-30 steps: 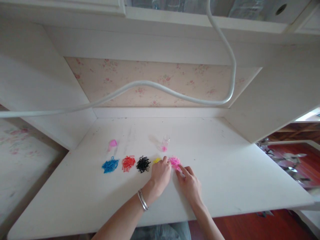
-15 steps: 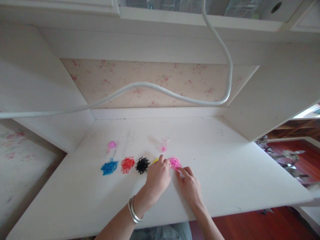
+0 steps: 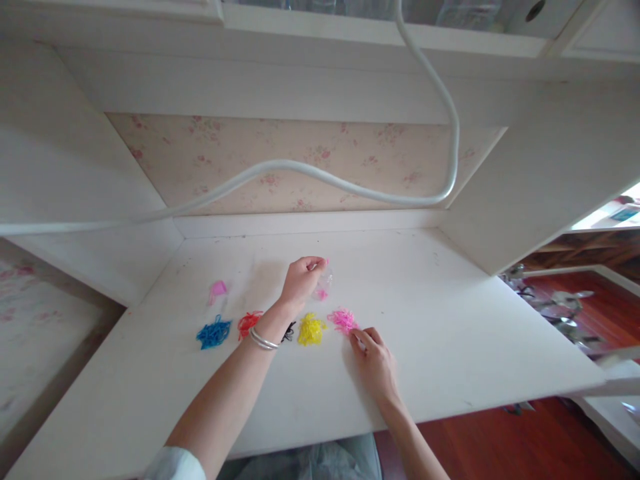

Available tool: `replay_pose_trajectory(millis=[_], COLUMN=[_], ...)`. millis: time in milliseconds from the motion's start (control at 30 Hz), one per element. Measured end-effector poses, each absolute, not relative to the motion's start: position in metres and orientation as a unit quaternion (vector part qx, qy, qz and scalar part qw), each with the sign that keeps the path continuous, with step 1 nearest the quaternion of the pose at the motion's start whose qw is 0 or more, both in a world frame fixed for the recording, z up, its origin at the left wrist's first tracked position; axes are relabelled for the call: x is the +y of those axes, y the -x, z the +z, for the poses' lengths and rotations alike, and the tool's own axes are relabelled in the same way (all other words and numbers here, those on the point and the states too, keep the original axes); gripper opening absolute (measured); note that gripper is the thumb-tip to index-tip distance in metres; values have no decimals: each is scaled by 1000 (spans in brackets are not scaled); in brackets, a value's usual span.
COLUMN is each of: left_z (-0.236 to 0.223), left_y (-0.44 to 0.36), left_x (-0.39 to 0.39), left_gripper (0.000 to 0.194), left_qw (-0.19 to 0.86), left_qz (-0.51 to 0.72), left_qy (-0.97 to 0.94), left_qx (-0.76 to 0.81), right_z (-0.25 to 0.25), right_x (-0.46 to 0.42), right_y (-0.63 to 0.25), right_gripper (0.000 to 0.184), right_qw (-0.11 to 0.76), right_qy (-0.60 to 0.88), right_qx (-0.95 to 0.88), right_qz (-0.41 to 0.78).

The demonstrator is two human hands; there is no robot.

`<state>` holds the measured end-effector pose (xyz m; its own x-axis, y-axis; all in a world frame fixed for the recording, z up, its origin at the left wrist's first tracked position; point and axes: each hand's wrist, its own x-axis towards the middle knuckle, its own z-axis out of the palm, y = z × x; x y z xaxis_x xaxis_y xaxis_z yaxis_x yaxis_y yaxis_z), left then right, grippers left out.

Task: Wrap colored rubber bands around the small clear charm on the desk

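Note:
My left hand (image 3: 301,280) is pinched shut on a small bit of pink rubber band, held over the mouth of a clear container (image 3: 327,277) with some pink bands at its bottom. At the near right edge of a pile of pink rubber bands (image 3: 343,321), my right hand (image 3: 374,357) has its fingertips closed on the bands. Left of that lie yellow rubber bands (image 3: 311,329), black rubber bands (image 3: 289,333) mostly hidden by my left wrist, red rubber bands (image 3: 247,323) partly covered by my forearm, and blue rubber bands (image 3: 214,332).
A pink translucent cap (image 3: 219,288) lies behind the blue pile. All this is on a white tabletop (image 3: 425,347) between side panels. A thick white cable (image 3: 300,168) hangs across in front of the papered back wall. Red flooring (image 3: 480,443) shows beyond the table's right front edge.
My left hand has moved from the pink pile up and away to the clear container, carrying a bit of pink, uncovering the yellow pile. My right hand stays by the pink pile.

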<state>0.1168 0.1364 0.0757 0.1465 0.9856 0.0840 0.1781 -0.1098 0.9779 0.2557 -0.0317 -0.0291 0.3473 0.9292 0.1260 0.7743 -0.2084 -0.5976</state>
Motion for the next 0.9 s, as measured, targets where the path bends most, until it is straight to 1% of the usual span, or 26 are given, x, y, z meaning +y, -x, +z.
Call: replay_pose_trajectory(millis=[200,400,500,600,733,800,900], left_z=[64,76,75,62,31,16,-1], left_y=[-121,-106,-88,-66,-40,-28,-13], left_x=[137,126,104,68,18,-1,-15], left_gripper=[26,28,31,33,36,36,35], left_qw=[459,414,417,446,510,519,511], left_qz=[419,434,418,377,306,284,288], left_qy=[-611,-623,-630,-636,-637,-629,-623], left_qx=[490,502,504,505,491,505,518], right_z=[-30,-33,-34,-33,-32,-30,-20], right_x=[-31,-31,-31,-32,-34,-33,-26], right_y=[-256,-259,-261,-262,-263,-263,-262], right_gripper=[36,42,44,43,40,39,39], right_qw=[309,347,375,405,433,446,459], right_qy=[765,758,747,738,733,730,721], right_qx=[-548,-534,-526,-511,-488,-481,-488], right_qz=[134,142,158,173,191,191,176])
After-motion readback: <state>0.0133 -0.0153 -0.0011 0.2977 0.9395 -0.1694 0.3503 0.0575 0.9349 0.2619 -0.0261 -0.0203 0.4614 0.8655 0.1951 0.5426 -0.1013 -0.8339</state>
